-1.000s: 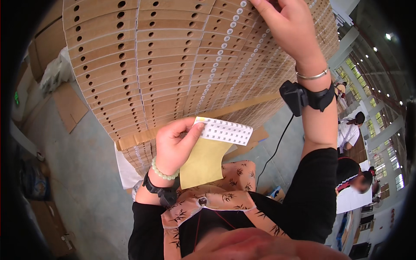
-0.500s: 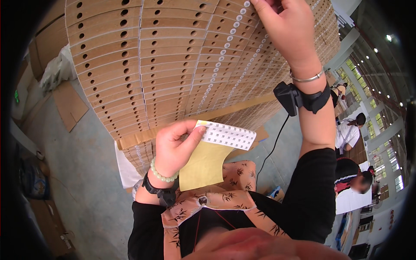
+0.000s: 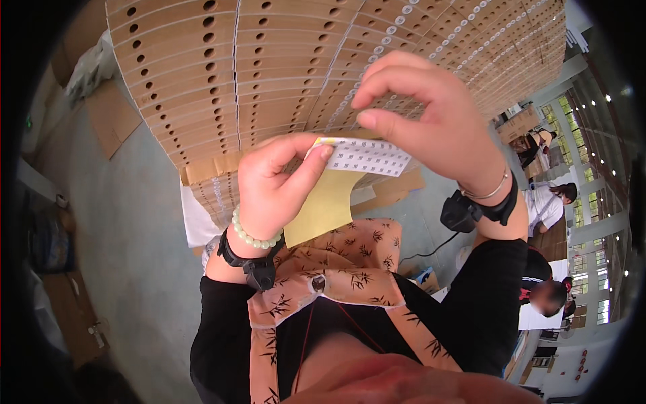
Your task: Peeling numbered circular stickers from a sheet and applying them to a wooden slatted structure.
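Observation:
My left hand (image 3: 276,176) pinches the corner of a sticker sheet (image 3: 377,158) between thumb and fingers. Rows of small printed labels cover the sheet's white face, and its yellow backing (image 3: 319,209) hangs below in a curve. Just above the sheet's right part is my right hand (image 3: 427,111), fingers curled with a gap between thumb and forefinger; nothing shows in it. In front of both hands rises a tall stack of flat brown cardboard boxes (image 3: 282,81) with round holes. Round white stickers (image 3: 391,30) run in lines along many box edges.
Loose cardboard (image 3: 113,118) and a plastic bundle (image 3: 91,67) lie on the floor at the left. A black cable (image 3: 431,252) hangs from the device on my right wrist. Co-workers (image 3: 546,205) are at work at the right, beside tables.
My right hand has come down and left from the box stack to the sticker sheet. My left hand and the sheet sit slightly higher in view, and the view has shifted.

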A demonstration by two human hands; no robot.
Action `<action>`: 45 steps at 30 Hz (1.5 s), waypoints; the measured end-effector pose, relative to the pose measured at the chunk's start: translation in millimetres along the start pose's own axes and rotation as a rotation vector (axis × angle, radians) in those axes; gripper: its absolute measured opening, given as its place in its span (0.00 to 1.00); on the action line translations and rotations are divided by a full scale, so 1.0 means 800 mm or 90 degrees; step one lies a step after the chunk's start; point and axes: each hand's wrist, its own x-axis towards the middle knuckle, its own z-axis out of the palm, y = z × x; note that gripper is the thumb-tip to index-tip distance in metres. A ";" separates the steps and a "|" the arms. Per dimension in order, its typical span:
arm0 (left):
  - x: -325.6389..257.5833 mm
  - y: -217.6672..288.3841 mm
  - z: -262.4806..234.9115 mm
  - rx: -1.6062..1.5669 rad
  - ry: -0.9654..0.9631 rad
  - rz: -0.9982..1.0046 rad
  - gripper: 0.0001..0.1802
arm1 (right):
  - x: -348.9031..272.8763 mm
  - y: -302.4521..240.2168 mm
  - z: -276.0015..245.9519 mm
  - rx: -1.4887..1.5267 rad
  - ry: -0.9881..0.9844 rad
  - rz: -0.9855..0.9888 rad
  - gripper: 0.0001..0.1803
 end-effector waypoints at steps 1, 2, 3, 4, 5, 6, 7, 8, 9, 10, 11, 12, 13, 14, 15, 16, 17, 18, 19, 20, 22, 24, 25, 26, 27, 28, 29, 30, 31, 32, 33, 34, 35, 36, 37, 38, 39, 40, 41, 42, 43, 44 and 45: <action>0.000 -0.001 0.000 0.000 0.006 -0.002 0.06 | -0.006 -0.001 0.006 0.015 -0.012 0.048 0.05; 0.000 -0.002 0.000 0.001 0.011 -0.003 0.06 | -0.008 0.001 0.012 0.020 -0.013 0.051 0.05; -0.001 -0.003 0.000 0.003 0.011 -0.008 0.06 | -0.011 0.003 0.017 0.028 -0.029 0.047 0.05; 0.000 -0.004 0.000 0.004 0.006 0.015 0.06 | -0.013 0.005 0.021 0.034 -0.043 0.042 0.05; 0.001 -0.005 0.000 0.006 0.000 0.039 0.06 | -0.015 0.006 0.024 0.037 -0.043 0.045 0.05; 0.001 -0.007 0.000 0.007 -0.002 0.036 0.06 | -0.016 0.008 0.027 0.035 -0.053 0.035 0.05; 0.001 -0.008 0.000 0.015 0.000 0.057 0.06 | -0.016 0.008 0.029 0.031 -0.065 0.024 0.06; 0.000 -0.009 0.000 0.023 0.001 0.079 0.07 | -0.015 0.007 0.030 0.033 -0.066 0.025 0.06; -0.001 -0.008 -0.001 0.023 0.002 0.076 0.07 | -0.015 0.005 0.030 0.010 -0.070 0.028 0.05; 0.000 -0.006 -0.001 0.034 -0.002 0.064 0.06 | -0.015 0.004 0.031 -0.014 -0.073 0.031 0.04; 0.001 -0.006 -0.001 0.045 -0.006 0.051 0.06 | -0.015 0.005 0.033 -0.014 -0.073 0.032 0.04; 0.002 -0.006 0.000 0.045 -0.006 0.049 0.06 | -0.016 0.007 0.037 -0.081 -0.038 -0.020 0.03; 0.002 -0.004 0.000 0.051 0.000 0.044 0.06 | -0.016 0.006 0.039 -0.149 -0.001 -0.076 0.03; 0.001 -0.003 0.000 0.058 0.006 0.039 0.06 | -0.017 0.004 0.040 -0.148 -0.002 -0.079 0.03; 0.000 -0.002 0.000 0.059 0.008 0.040 0.06 | -0.018 0.001 0.041 -0.167 0.005 -0.086 0.03; 0.001 -0.003 0.000 0.058 0.004 0.035 0.06 | -0.018 0.002 0.042 -0.185 0.010 -0.091 0.03; 0.002 -0.004 0.000 0.056 0.000 0.030 0.06 | -0.017 0.003 0.042 -0.185 0.010 -0.091 0.03; 0.002 -0.004 0.001 0.056 0.001 0.030 0.06 | -0.017 0.003 0.042 -0.196 0.002 -0.106 0.03; 0.002 -0.004 0.003 -0.015 -0.001 -0.027 0.06 | -0.018 0.004 0.040 -0.211 -0.005 -0.119 0.04; 0.002 -0.003 0.005 -0.085 -0.004 -0.083 0.07 | -0.020 0.004 0.043 -0.218 -0.002 -0.118 0.04; 0.002 -0.006 0.002 -0.142 -0.014 -0.112 0.07 | -0.024 0.004 0.047 -0.250 0.043 -0.182 0.04; 0.006 -0.008 0.007 -0.205 -0.029 -0.131 0.08 | -0.022 0.001 0.034 -0.260 0.033 -0.181 0.04; 0.001 -0.006 0.006 -0.207 -0.013 -0.145 0.09 | -0.020 -0.001 0.029 -0.241 0.019 -0.186 0.04; -0.002 -0.005 0.006 -0.209 0.003 -0.160 0.09 | -0.015 0.000 0.016 -0.252 0.023 -0.191 0.04; -0.001 -0.008 0.007 -0.189 0.004 -0.138 0.08 | -0.003 0.002 -0.007 -0.272 0.079 -0.178 0.04; -0.002 -0.013 0.004 -0.187 0.002 -0.130 0.08 | 0.009 0.006 -0.024 -0.286 0.137 -0.164 0.04; -0.004 -0.016 0.004 -0.165 -0.001 -0.122 0.08 | 0.018 0.005 -0.045 -0.313 0.184 -0.151 0.04; -0.004 -0.015 0.004 -0.142 -0.002 -0.114 0.08 | 0.027 0.007 -0.066 -0.339 0.231 -0.138 0.05; -0.003 -0.013 0.006 -0.139 -0.003 -0.116 0.07 | 0.036 0.011 -0.084 -0.358 0.277 -0.131 0.04; -0.003 -0.012 0.006 -0.139 -0.006 -0.110 0.07 | 0.044 0.016 -0.098 -0.375 0.321 -0.126 0.05; -0.003 -0.013 0.006 -0.136 -0.010 -0.111 0.07 | 0.051 0.021 -0.107 -0.379 0.325 -0.128 0.05; -0.003 -0.015 0.006 -0.133 -0.013 -0.114 0.07 | 0.058 0.027 -0.113 -0.345 0.327 -0.150 0.04; -0.003 -0.016 0.006 -0.133 -0.014 -0.111 0.07 | 0.062 0.029 -0.117 -0.312 0.329 -0.172 0.04; -0.003 -0.017 0.007 -0.129 -0.012 -0.111 0.07 | 0.063 0.027 -0.118 -0.314 0.331 -0.173 0.04; -0.004 -0.018 0.007 -0.123 -0.009 -0.113 0.07 | 0.066 0.025 -0.117 -0.327 0.327 -0.171 0.03; -0.004 -0.018 0.006 -0.122 -0.009 -0.111 0.07 | 0.067 0.024 -0.117 -0.340 0.322 -0.169 0.03; -0.003 -0.018 0.005 -0.118 -0.015 -0.107 0.07 | 0.069 0.025 -0.118 -0.341 0.324 -0.170 0.03; -0.004 -0.018 0.005 -0.114 -0.019 -0.104 0.07 | 0.071 0.027 -0.118 -0.361 0.323 -0.190 0.03; -0.004 -0.017 0.006 -0.114 -0.019 -0.104 0.07 | 0.073 0.029 -0.119 -0.380 0.322 -0.209 0.03; -0.004 -0.015 0.006 -0.120 -0.019 -0.104 0.07 | 0.074 0.029 -0.119 -0.380 0.322 -0.210 0.03; -0.004 -0.014 0.007 -0.127 -0.020 -0.105 0.07 | 0.074 0.028 -0.119 -0.376 0.317 -0.213 0.02; -0.004 -0.013 0.007 -0.128 -0.021 -0.105 0.07 | 0.074 0.028 -0.119 -0.371 0.312 -0.216 0.02; -0.004 -0.013 0.008 -0.135 -0.022 -0.104 0.07 | 0.074 0.027 -0.121 -0.372 0.312 -0.215 0.02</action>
